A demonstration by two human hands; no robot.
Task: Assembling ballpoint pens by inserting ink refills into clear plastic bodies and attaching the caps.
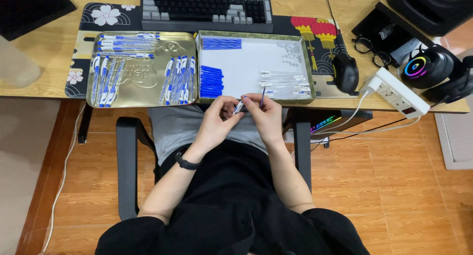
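Wooden desk (49, 53): both hands (266, 118) hold a pen (239, 106).

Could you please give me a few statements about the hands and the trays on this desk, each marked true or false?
1. Both hands hold a pen barrel between them. True.
2. The left hand rests on the keyboard. False: it is at the desk's edge, in front of the white tray, on the barrel.
3. The right hand holds a thin blue refill upright. True.
4. The gold tin tray holds only loose springs. False: it holds blue and white pens.
5. A black band sits on the left wrist. True.
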